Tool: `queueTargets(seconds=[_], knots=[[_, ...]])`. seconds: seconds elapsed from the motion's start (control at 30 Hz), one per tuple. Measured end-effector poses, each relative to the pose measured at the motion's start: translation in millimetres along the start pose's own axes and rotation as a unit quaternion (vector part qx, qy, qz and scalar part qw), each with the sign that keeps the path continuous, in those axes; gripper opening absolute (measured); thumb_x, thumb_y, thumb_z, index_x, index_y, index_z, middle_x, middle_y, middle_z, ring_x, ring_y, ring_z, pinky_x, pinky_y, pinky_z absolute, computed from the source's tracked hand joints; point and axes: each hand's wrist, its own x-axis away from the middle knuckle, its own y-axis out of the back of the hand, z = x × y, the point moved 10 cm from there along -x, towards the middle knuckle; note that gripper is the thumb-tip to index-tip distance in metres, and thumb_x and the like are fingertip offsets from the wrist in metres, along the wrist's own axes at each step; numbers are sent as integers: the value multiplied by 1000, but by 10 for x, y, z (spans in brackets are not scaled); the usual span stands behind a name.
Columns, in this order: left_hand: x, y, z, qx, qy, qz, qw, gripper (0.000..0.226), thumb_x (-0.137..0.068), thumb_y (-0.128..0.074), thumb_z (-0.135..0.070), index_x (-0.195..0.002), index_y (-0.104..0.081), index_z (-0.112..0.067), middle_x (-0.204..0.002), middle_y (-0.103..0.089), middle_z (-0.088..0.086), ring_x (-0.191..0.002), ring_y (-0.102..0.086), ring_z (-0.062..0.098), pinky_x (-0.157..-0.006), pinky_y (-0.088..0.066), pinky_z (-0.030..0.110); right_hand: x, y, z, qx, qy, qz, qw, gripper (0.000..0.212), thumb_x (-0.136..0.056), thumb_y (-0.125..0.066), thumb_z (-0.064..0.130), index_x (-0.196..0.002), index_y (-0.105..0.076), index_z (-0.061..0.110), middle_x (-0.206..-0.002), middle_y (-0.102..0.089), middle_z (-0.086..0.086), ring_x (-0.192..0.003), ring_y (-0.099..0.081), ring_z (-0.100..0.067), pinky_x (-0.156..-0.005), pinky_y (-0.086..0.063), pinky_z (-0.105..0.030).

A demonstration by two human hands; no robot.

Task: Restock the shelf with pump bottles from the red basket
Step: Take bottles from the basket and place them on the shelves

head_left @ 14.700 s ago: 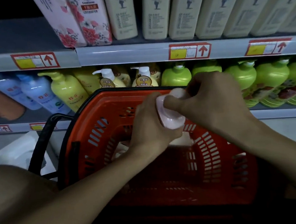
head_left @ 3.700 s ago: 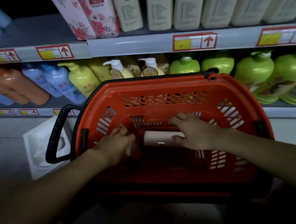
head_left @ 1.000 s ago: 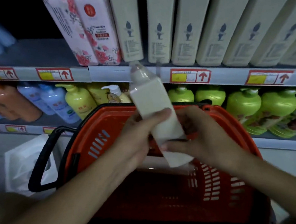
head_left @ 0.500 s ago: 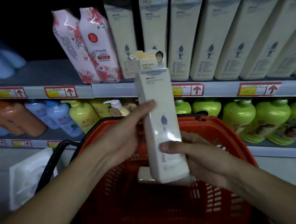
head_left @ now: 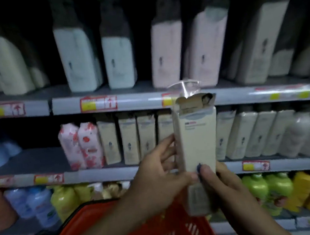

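Head view: both hands, left hand (head_left: 157, 176) and right hand (head_left: 226, 183), grip an upright cream bottle (head_left: 197, 138) above the red basket (head_left: 168, 229), stocked shelf (head_left: 130, 102) beyond them.

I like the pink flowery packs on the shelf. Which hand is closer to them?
Left. The left hand holds the cream bottle on its left side, just right of the pink flowery packs. The right hand grips the bottle's lower right, farther from them.
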Motion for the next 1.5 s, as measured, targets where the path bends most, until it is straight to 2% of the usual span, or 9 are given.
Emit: queueTargets(seconds=[0.2, 0.33, 0.47, 0.6, 0.93, 1.03, 1.17, 1.3, 1.5], knots=[[-714, -1030, -934, 58, -125, 15, 990, 55, -84, -74, 6, -126, -56, -25, -106, -77, -17, -96, -74, 5, -76, -56, 16, -308, 1144, 1222, 47, 182, -100, 977, 43, -87, -70, 8, -128, -64, 18, -121, -74, 4, -112, -69, -9, -91, -56, -22], [-1176, -1535, -1496, -18, -217, 15, 976, 52, -88, -72, -2, -127, -58, -33, -113, -75, -11, -102, -73, 7, -88, -59, 28, -515, 1747, 1760, 121, 263, -122, 949, 39, -95, -64, 8, -133, -62, 18, -126, -72, 5, -120, -66, -12, -100, -53, -34], [-1595, -1895, -1870, -76, -274, -60, 957, 50, -83, -71, 2, -124, -63, -24, -110, -66, -6, -94, -68, -4, -80, -58, 17, -760, 2262, 2055, 163, 305, -141, 928, 49, -97, -60, 1, -142, -53, 18, -135, -66, 9, -128, -60, -8, -106, -50, -32], [-2059, -2236, -1953, -97, -278, -104, 950, 46, -77, -66, -2, -113, -63, -31, -110, -60, -4, -94, -68, 9, -84, -60, 36, -1063, 2753, 2128, 191, 330, -186, 906, 53, -95, -60, -4, -142, -52, 19, -133, -67, 10, -128, -60, -7, -106, -49, -28], [-2716, -2660, -1673, -157, -193, -131, 960, 22, -94, -61, -17, -109, -55, -32, -106, -61, -10, -90, -58, -1, -78, -54, 22, -1858, 3339, 1812, 206, 260, -164, 929, 67, -90, -63, 46, -152, -40, 33, -150, -51, 12, -137, -50, -7, -112, -45, -45], [-2807, -2707, -1759, -221, -186, -150, 945, 27, -95, -58, -25, -120, -48, -29, -116, -56, -6, -104, -59, 13, -87, -55, 35, -2076, 3437, 1842, 209, 236, -153, 937, 55, -96, -64, 32, -148, -45, 33, -141, -59, 11, -128, -57, -5, -108, -49, -40], [-2916, -2790, -1843, -263, -163, -159, 937, 37, -99, -53, -33, -131, -38, -22, -119, -57, 2, -109, -60, 23, -84, -54, 38, -2246, 3475, 1884, 188, 232, -164, 940, 40, -100, -58, 12, -133, -52, 34, -119, -64, 22, -109, -57, 16, -83, -49, -5], [-2925, -2769, -1755, -259, -207, -183, 926, 42, -102, -44, -38, -142, -34, -28, -122, -59, -2, -109, -62, 20, -83, -55, 36, -2331, 3452, 1800, 148, 224, -191, 944, 36, -101, -57, 17, -136, -58, 24, -122, -70, 10, -106, -65, 6, -82, -50, -9], [-2900, -2774, -1503, -245, -237, -169, 925, 54, -107, -31, -24, -157, -17, -35, -162, -29, -9, -147, -32, 9, -119, -36, 34, -2396, 3310, 1585, 62, 219, -202, 953, 37, -100, -60, 23, -137, -57, 19, -124, -72, 2, -109, -69, -3, -83, -56, -15]])
